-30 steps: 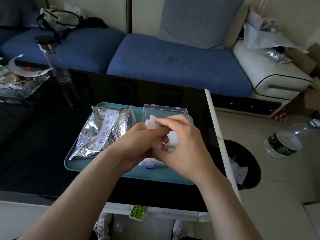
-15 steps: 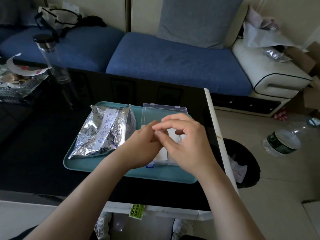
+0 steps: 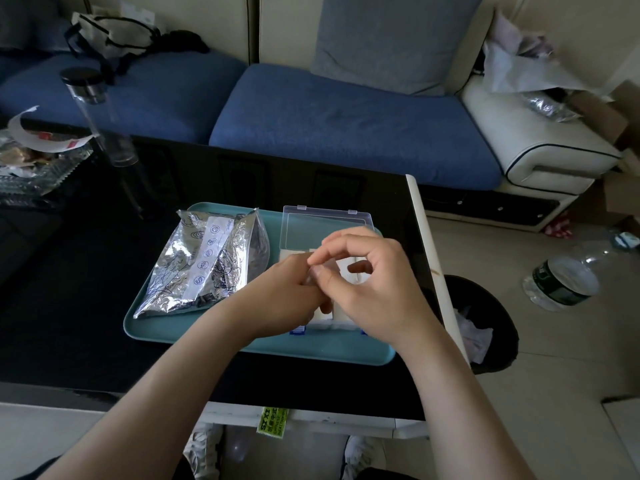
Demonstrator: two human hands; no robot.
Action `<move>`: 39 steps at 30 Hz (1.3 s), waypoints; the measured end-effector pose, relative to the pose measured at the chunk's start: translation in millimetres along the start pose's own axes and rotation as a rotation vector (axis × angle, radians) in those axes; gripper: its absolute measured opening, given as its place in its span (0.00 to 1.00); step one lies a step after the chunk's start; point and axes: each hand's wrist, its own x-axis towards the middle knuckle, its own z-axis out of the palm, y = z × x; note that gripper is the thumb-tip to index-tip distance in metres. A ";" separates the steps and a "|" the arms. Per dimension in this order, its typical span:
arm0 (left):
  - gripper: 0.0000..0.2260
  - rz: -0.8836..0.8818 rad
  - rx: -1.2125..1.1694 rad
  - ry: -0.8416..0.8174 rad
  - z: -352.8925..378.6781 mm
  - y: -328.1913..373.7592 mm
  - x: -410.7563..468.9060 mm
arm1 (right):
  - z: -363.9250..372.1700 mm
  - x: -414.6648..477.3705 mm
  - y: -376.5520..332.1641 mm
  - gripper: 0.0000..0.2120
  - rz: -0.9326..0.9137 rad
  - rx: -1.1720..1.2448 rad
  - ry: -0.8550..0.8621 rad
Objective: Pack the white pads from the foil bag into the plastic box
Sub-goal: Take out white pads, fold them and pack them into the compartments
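- Teal tray (image 3: pixel 162 327) on the black table (image 3: pixel 69 306), taken as the landmark.
- Foil bag (image 3: pixel 204 268) lying flat on the left half of the tray, crumpled, white label strip facing up.
- Plastic box (image 3: pixel 325 225) on the right half of the tray, just beside the bag; clear lid tilted up at the far side.
- White pads (image 3: pixel 343 315) inside the box, packed side by side; most of them hidden under the hands.
- Left hand (image 3: pixel 287 292) above the near-left part of the box, fingers curled downward; cannot tell whether anything is pinched.
- Right hand (image 3: pixel 374 289) above the box centre, thumb and index fingertips nearly meeting at the left hand's fingertips, remaining fingers arched over the pads; cannot tell whether a pad is gripped.
- Clear bottle (image 3: pixel 100 123) with black cap upright on the table, well beyond the tray's far-left corner.
- Black waste bin (image 3: pixel 485 327) on the floor, right of the tray past the table edge.
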 end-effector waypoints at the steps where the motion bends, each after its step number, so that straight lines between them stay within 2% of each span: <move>1: 0.09 -0.006 -0.007 -0.006 0.6 0.6 -0.2 | 0.9 0.9 1.3 0.08 0.005 0.002 -0.003; 4: 0.13 0.001 -0.064 -0.004 1.7 7.5 -2.3 | -0.9 3.3 1.4 0.05 0.094 0.214 0.002; 6: 0.12 0.000 -0.131 -0.016 1.7 8.0 -1.0 | -3.9 4.7 -1.2 0.05 0.173 0.369 0.055; 9: 0.10 -0.035 -0.194 -0.058 0.3 3.7 -0.4 | -6.1 7.0 -2.9 0.02 0.243 0.501 0.207; 12: 0.12 -0.080 -0.287 -0.055 0.1 3.2 -1.3 | -10.2 11.0 0.0 0.03 0.234 0.624 0.371; 17: 0.32 -0.266 -0.787 -0.026 -6.6 7.0 0.7 | -13.7 9.4 0.9 0.05 0.188 0.578 0.394; 19: 0.36 -0.295 -0.908 -0.010 -9.6 8.7 0.9 | -13.4 7.2 -1.1 0.05 0.203 0.550 0.356; 24: 0.34 -0.265 -0.866 -0.035 -6.7 9.7 0.9 | -6.4 2.5 -6.7 0.05 0.193 0.367 0.124; 28: 0.36 -0.195 -0.763 -0.104 -6.8 8.8 -0.6 | 0.8 3.3 -2.6 0.05 0.148 0.143 0.145; 30: 0.29 -0.152 -0.693 -0.115 -6.0 10.2 -3.1 | 2.9 4.5 1.6 0.06 0.125 0.055 0.171; 33: 0.14 -0.121 -0.644 -0.110 -4.5 9.1 -4.2 | 1.4 5.1 7.5 0.15 0.119 0.013 0.083; 36: 0.13 -0.135 -0.668 -0.099 -5.6 6.1 -2.4 | 0.0 3.7 4.8 0.22 0.147 0.044 -0.026; 39: 0.14 -0.140 -0.726 -0.150 -7.2 6.9 -3.6 | 1.5 3.0 3.3 0.22 0.171 0.112 -0.033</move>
